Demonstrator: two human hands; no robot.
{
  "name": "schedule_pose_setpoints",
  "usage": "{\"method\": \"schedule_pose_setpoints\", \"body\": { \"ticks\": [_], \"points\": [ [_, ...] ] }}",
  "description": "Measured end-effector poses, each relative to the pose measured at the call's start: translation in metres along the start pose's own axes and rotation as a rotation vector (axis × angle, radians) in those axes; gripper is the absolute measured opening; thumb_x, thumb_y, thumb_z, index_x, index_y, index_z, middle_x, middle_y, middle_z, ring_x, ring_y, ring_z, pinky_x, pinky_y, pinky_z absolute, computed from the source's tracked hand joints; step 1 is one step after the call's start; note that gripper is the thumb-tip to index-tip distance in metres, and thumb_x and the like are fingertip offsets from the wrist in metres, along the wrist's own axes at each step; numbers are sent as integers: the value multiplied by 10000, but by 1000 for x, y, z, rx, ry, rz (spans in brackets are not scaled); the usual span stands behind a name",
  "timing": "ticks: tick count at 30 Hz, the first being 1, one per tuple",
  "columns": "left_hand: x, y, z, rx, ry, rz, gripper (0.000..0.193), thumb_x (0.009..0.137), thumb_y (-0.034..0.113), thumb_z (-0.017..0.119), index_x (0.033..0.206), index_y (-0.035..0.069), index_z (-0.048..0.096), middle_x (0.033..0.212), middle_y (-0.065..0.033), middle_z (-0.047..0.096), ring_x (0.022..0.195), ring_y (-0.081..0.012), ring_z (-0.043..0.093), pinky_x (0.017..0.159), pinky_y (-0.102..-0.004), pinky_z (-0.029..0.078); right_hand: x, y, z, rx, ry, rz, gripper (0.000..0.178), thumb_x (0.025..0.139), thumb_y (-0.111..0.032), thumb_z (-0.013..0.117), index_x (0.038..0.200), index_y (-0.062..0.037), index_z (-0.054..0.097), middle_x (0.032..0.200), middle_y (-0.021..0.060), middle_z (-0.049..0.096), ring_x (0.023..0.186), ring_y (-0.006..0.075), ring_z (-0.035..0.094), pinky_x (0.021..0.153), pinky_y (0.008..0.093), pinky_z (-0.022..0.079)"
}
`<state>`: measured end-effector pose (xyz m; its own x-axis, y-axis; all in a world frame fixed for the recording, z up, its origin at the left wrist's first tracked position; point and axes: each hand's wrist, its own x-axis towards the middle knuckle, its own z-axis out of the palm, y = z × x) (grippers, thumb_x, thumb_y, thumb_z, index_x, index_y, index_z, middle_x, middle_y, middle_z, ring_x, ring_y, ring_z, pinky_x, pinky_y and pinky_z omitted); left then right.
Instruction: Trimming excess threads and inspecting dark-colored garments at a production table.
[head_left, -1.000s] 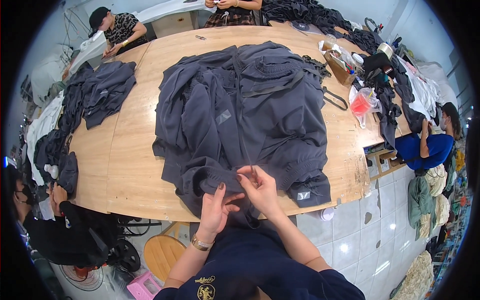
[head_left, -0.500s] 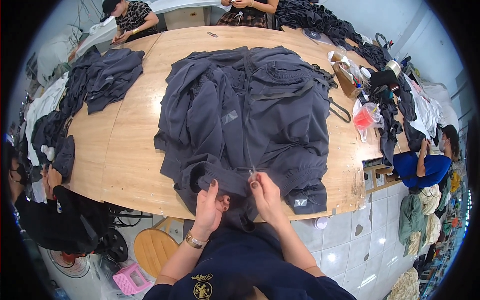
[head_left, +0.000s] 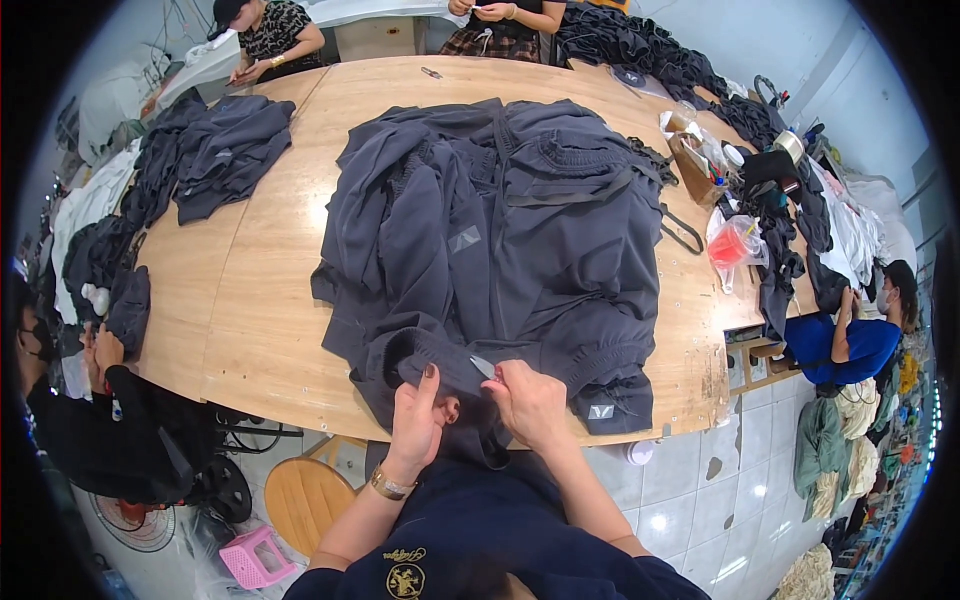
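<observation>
A dark grey jacket (head_left: pixel 545 240) lies spread across the table before me, with elastic gathers and small light patches. My left hand (head_left: pixel 420 415) is closed on a gathered, elastic edge of it, near the table's front edge, thumb pointing up. In my right hand (head_left: pixel 530 400) is a small pair of thread snips (head_left: pixel 483 367), its pale metal tip pointing up and left over the cloth. The rest of the snips is hidden in my fingers. Cloth hangs over the table edge between my hands.
Piled dark garments (head_left: pixel 225 150) lie at the left. On the right stand a brown box (head_left: pixel 697 170) of tools and a bagged red drink (head_left: pixel 730 243). Another small tool (head_left: pixel 431 73) lies at the far edge. Several people work around the table (head_left: pixel 265 270). A round stool (head_left: pixel 310 500) stands below left.
My right hand has turned, and the snips' tip now points left toward the cloth by my left hand. The left hand has hardly moved.
</observation>
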<state>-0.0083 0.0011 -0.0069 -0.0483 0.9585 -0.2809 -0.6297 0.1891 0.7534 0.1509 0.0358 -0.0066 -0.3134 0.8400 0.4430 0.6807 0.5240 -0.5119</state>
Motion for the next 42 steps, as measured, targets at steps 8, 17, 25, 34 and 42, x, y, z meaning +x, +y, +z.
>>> {"method": "schedule_pose_setpoints", "body": {
  "ticks": [8,17,25,34,42],
  "points": [
    [-1,-3,-2,75,-21,39,295,956,309,478,855,53,583,751,-13,597,557,-72,506,504,-214,392,2,-1,-3,-56,-57,12,262,858,-336,560,841,-75,556,720,55,569,577,251,568,511,330,422],
    [-2,-5,-2,115,-12,69,304,958,307,475,855,44,586,739,-16,598,555,-73,508,504,-215,394,0,2,-4,-79,-44,1,249,844,-340,578,851,-91,562,714,32,562,568,234,557,514,330,415],
    [-3,-5,3,171,29,108,323,926,304,544,749,38,590,662,-16,579,556,-87,539,504,-213,397,2,1,-8,-108,-55,-25,245,826,-342,597,850,-100,567,710,22,562,567,223,554,521,319,411],
    [-4,-6,1,196,9,120,292,930,280,540,786,34,606,678,-21,595,563,-86,540,511,-211,401,3,2,-6,-90,-51,-34,248,825,-345,599,840,-100,567,709,24,561,565,225,553,517,321,405],
    [-2,-6,-1,206,29,144,299,932,284,535,797,28,606,667,-28,597,552,-82,529,513,-211,398,1,2,-9,-37,-88,-50,241,824,-332,599,830,-94,560,706,24,563,571,222,550,529,320,388]
  ]
}}
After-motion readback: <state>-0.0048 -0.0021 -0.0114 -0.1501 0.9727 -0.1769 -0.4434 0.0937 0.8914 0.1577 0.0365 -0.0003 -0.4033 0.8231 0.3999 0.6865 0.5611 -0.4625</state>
